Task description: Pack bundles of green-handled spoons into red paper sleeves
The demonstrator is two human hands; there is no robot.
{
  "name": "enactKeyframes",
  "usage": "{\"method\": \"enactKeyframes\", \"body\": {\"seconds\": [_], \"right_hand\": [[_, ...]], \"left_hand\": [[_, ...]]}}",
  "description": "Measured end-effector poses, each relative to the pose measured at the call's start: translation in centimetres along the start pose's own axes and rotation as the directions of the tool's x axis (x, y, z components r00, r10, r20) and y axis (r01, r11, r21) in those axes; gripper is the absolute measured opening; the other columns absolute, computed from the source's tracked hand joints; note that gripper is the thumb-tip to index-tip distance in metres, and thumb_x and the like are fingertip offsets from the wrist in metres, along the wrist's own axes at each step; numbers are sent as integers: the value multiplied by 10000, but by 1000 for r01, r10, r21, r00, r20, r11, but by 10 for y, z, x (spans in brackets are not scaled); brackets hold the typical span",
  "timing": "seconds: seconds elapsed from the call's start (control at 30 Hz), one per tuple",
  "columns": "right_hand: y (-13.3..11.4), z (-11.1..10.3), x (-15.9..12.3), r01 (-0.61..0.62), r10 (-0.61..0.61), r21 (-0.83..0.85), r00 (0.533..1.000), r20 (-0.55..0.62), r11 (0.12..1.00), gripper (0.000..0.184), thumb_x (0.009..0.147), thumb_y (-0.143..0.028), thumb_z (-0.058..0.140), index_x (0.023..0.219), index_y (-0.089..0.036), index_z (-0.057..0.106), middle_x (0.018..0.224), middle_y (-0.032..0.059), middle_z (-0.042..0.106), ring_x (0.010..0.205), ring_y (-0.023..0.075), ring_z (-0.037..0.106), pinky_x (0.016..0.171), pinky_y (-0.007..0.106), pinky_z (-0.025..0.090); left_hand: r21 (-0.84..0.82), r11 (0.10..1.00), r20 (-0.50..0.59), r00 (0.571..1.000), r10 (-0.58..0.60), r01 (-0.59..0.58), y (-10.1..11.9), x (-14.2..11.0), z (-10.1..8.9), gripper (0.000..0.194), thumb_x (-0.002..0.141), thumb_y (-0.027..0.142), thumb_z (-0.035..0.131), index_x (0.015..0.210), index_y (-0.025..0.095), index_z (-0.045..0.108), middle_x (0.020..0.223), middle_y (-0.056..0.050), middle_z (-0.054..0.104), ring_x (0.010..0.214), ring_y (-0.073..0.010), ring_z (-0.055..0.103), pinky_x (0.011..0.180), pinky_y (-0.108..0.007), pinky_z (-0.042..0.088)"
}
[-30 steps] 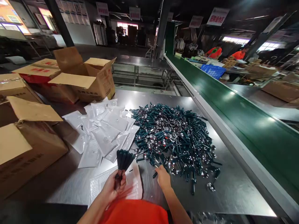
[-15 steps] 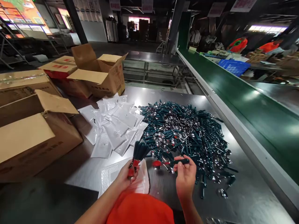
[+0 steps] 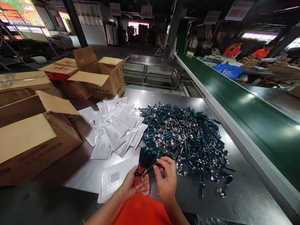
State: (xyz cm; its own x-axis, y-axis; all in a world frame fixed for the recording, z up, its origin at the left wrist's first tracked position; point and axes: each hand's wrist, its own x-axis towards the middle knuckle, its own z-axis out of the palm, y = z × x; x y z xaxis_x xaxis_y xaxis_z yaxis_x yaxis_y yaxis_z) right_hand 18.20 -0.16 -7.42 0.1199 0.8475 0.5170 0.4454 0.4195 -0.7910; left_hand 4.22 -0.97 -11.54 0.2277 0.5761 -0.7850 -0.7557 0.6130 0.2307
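Note:
My left hand [image 3: 134, 182] is closed round a bunch of spoons [image 3: 145, 157]; their dark green handles fan upward and the bowls, tinted red, sit in my palm. Close on its right, my right hand [image 3: 167, 178] pinches the handle of one more spoon [image 3: 152, 166], whose bowl end points into the bunch. My fingers partly hide that spoon. Beyond both hands spreads a large heap of loose spoons [image 3: 182, 128] with dark green handles and shiny metal bowls. A white bubble mailer [image 3: 114, 176] lies flat on the metal table beside my left forearm.
A pile of white bubble mailers [image 3: 119, 120] lies left of the heap. Open cardboard boxes [image 3: 63, 137] stand along the left side. A green conveyor belt [image 3: 243, 100] with a raised metal edge runs along the right. Two people in orange are farther back on the right.
My right hand has moved left from the heap with its spoon, to the bunch in my left hand. The left hand has shifted slightly right and keeps its grip.

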Motion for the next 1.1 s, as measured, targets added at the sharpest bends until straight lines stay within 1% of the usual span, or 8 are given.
{"method": "enactKeyframes", "body": {"seconds": [0.2, 0.27, 0.37, 0.5, 0.7, 0.9, 1.0, 1.1], "right_hand": [[-15, -2, 14, -161, 158, 110, 987, 40, 981, 145, 859, -214, 585, 1003, -207, 603, 911, 48, 645, 811, 170, 649, 703, 274, 539], [-18, -1, 14, -191, 179, 128, 979, 97, 973, 34, 854, -228, 572, 875, -208, 590, 828, 21, 616, 756, 159, 621, 678, 265, 516], [-22, -2, 13, -240, 222, 111, 962, 157, 964, 174, 833, -270, 603, 695, -218, 510, 678, -24, 530, 632, 136, 548, 591, 240, 466], [-27, -6, 12, -311, 298, 112, 947, 119, 944, 93, 801, -266, 634, 854, -216, 576, 766, -5, 593, 643, 140, 587, 599, 241, 501], [-29, -17, 19, -233, 200, 83, 935, 294, 969, 321, 864, -205, 541, 1169, -255, 627, 1109, 63, 684, 921, 192, 661, 754, 275, 545], [-29, -23, 24, -136, 138, -33, 919, 370, 990, 81, 898, -250, 520, 872, -230, 595, 833, 16, 646, 764, 177, 623, 664, 271, 489], [-27, -23, 22, -102, 118, -66, 934, 338, 993, 204, 912, -297, 529, 726, -228, 485, 696, -17, 542, 650, 149, 548, 595, 255, 441], [-26, -24, 20, -43, 38, 10, 949, 313, 999, 96, 931, -250, 496, 841, -231, 522, 791, 3, 556, 715, 150, 566, 631, 250, 469]], "left_hand": [[3, 999, -60, 997, 41, -40, 0, -4, 0, 190, 875, 220, 568, 702, 142, 565, 568, -25, 632, 407, -94, 559, 381, -161, 440], [2, 999, -79, 995, 52, -52, 0, -4, 0, 213, 876, 212, 564, 675, 140, 553, 561, -26, 631, 409, -92, 561, 385, -159, 443], [-10, 997, -81, 994, 77, -78, -1, -4, 1, 251, 886, 211, 548, 645, 140, 545, 522, -21, 609, 404, -113, 572, 376, -179, 450], [-9, 997, -64, 995, 74, -74, -2, -4, 0, 264, 894, 230, 531, 645, 144, 545, 478, -5, 575, 370, -129, 560, 325, -191, 410], [39, 998, -12, 999, 45, -44, -4, -2, -1, 322, 902, 274, 488, 607, 153, 528, 472, -37, 587, 318, -136, 524, 292, -205, 365], [77, 996, 3, 999, 53, -53, -6, 6, -13, 294, 869, 313, 554, 623, 153, 533, 520, -36, 613, 349, -119, 535, 310, -184, 361], [75, 994, 0, 997, 75, -75, -6, 8, -16, 264, 850, 293, 585, 631, 157, 526, 524, -18, 603, 378, -117, 554, 330, -176, 373], [73, 992, 9, 995, 103, -104, -6, 6, -13, 249, 849, 274, 584, 634, 162, 526, 513, -10, 589, 394, -129, 569, 339, -182, 382]]}}
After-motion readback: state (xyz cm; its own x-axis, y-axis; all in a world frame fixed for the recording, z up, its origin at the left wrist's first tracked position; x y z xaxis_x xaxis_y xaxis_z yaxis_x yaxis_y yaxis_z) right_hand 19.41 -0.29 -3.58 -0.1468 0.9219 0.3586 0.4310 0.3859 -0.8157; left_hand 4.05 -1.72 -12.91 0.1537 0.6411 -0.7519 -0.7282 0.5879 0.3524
